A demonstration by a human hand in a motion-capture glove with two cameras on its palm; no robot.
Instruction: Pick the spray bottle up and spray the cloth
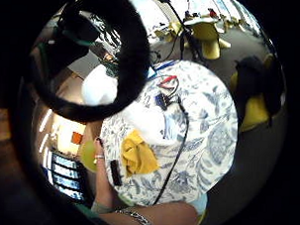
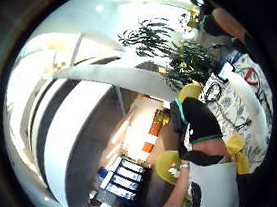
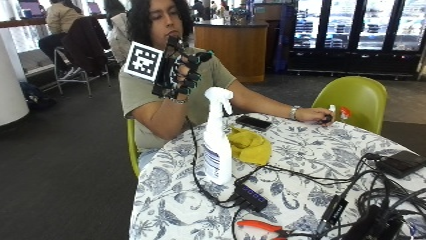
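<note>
In the outside view a white spray bottle [image 3: 217,137] stands upright on the blue-and-white flowered tablecloth [image 3: 306,150], near the table's left edge. Just behind it and to the right lies a crumpled yellow cloth [image 3: 249,145]. My gloved right hand [image 3: 178,70] is raised at chest height, above and to the left of the bottle. Its fingers are loosely curled and hold nothing. The little finger side palm view looks down on the bottle [image 1: 150,123] and the cloth [image 1: 136,156] from well above. The person's bare left hand [image 3: 318,116] rests on the far side of the table.
A black phone [image 3: 253,122] lies behind the cloth. A black cable runs past the bottle to a USB hub [image 3: 251,196]. Orange-handled pliers [image 3: 263,227] and more cables and black devices [image 3: 403,162] fill the front right. A green chair [image 3: 353,100] stands behind the table.
</note>
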